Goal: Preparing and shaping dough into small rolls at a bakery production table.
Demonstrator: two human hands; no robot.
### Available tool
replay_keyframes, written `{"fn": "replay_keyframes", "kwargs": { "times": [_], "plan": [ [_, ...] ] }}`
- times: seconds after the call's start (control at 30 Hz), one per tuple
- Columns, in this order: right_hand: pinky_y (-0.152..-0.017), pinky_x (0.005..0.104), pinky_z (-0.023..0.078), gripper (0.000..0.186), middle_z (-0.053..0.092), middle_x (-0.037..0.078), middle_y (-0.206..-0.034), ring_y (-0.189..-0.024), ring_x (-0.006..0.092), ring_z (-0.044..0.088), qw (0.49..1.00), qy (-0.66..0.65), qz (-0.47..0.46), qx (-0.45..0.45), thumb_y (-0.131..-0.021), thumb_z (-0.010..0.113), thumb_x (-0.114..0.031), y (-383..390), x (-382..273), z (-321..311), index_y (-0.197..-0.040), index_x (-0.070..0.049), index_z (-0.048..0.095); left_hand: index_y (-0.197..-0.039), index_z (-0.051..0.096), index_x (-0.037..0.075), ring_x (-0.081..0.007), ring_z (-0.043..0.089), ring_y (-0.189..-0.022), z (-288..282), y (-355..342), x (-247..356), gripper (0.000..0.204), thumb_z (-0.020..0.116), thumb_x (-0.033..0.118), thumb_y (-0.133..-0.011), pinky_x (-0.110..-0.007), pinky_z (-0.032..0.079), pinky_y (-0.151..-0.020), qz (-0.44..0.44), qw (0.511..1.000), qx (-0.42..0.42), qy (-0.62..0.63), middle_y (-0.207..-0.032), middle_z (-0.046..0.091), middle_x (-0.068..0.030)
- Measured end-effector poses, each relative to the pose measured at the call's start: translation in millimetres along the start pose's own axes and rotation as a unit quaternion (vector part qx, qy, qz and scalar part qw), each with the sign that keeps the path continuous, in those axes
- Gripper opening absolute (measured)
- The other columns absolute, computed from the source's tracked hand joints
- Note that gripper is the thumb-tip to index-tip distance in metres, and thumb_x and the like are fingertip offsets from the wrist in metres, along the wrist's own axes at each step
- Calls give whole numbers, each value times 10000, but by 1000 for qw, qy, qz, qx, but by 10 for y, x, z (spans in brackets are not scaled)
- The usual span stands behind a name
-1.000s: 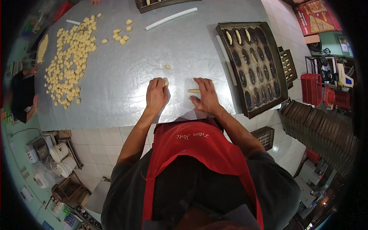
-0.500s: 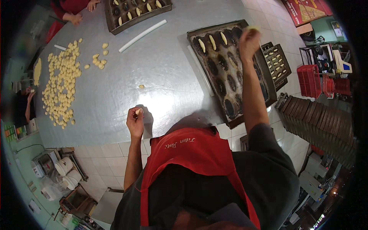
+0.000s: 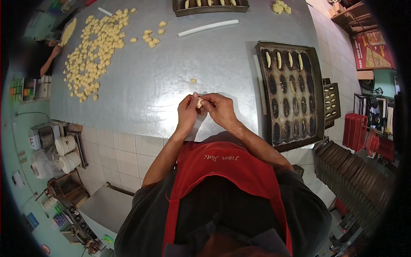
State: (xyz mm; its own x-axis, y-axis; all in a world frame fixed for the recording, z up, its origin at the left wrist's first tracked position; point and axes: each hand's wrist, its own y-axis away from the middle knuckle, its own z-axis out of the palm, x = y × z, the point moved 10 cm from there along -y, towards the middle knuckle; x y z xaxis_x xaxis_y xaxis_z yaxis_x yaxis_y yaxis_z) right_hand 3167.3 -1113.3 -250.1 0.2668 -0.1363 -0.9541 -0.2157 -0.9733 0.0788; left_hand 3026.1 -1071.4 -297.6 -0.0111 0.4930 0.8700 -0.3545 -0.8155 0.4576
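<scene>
My left hand (image 3: 187, 111) and my right hand (image 3: 219, 109) meet just above the near edge of the grey metal table (image 3: 162, 77). Both pinch one small pale dough piece (image 3: 199, 102) between their fingertips. Another small dough piece (image 3: 193, 80) lies on the table just beyond my hands. To my right sits a dark baking tray (image 3: 316, 94) with oval moulds. Several shaped dough fingers (image 3: 284, 60) fill the far row of that tray.
A heap of cut dough pieces (image 3: 92, 51) covers the far left of the table. A long white dough roll (image 3: 208, 28) lies at the back, in front of a second tray (image 3: 209, 6). Another person's arm (image 3: 50, 58) reaches in at far left. Stacked trays (image 3: 355, 180) stand at right.
My right hand has come back from the tray on the right. It has joined my left hand, and both now hold one dough piece in front of me.
</scene>
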Motion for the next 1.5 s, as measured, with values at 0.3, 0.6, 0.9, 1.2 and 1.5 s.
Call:
{"fn": "replay_keyframes", "kwargs": {
  "times": [0.3, 0.6, 0.9, 1.2, 1.5],
  "plan": [
    [-736, 286, 574, 177, 767, 95, -944, -856, 144, 714, 744, -404, 176, -502, -1030, 735, -97, 174, -337, 974, -1122, 52, 762, -870, 655, -11, -203, 589, -641, -1065, 66, 302, 481, 632, 411, -1099, -387, 511, -634, 94, 939, 212, -255, -686, 631, -92],
    [-986, 468, 527, 461, 680, 190, -1171, -1117, 398, 630, 946, 282, -147, 61, -884, 811, -124, -872, -39, 339, -1320, -25, 696, -1106, 685, 35, -223, 702, -893, -1175, -22, 27, 182, 772, 131, -978, -347, 577, -777, 137, 955, 70, -254, -1023, 718, -135],
    [-1037, 550, 483, 738, 602, 286, -1289, -1216, 465, 581, 821, 520, 42, 232, -879, 766, -94, -136, 655, -1345, -1513, 95, 438, -1261, 715, 28, -285, 735, -987, 407, -248, 0, 348, 798, 59, -924, -398, 603, -871, 83, 954, -105, -270, -1090, 760, -137],
    [-961, 540, 497, 338, 695, 172, -1142, -1109, 382, 627, 924, 347, -136, 86, -955, 669, -75, 498, 447, -611, -1280, 17, 669, -1600, 533, 130, -457, 293, -1598, 613, 380, 140, 596, 622, 315, -1040, -594, 266, -1279, 396, 685, -111, -601, -1726, 368, -187],
    [-1051, 524, 468, 646, 612, 209, -1298, -1203, 402, 551, 922, 336, -156, 113, -911, 782, -264, -23, 307, -487, -1450, 16, 563, -1698, 306, 44, -398, 266, -1627, 632, -407, 483, 729, 547, 323, -1069, -574, 155, -1330, 404, 598, 16, -692, -1765, 273, -213]
  ]
}}
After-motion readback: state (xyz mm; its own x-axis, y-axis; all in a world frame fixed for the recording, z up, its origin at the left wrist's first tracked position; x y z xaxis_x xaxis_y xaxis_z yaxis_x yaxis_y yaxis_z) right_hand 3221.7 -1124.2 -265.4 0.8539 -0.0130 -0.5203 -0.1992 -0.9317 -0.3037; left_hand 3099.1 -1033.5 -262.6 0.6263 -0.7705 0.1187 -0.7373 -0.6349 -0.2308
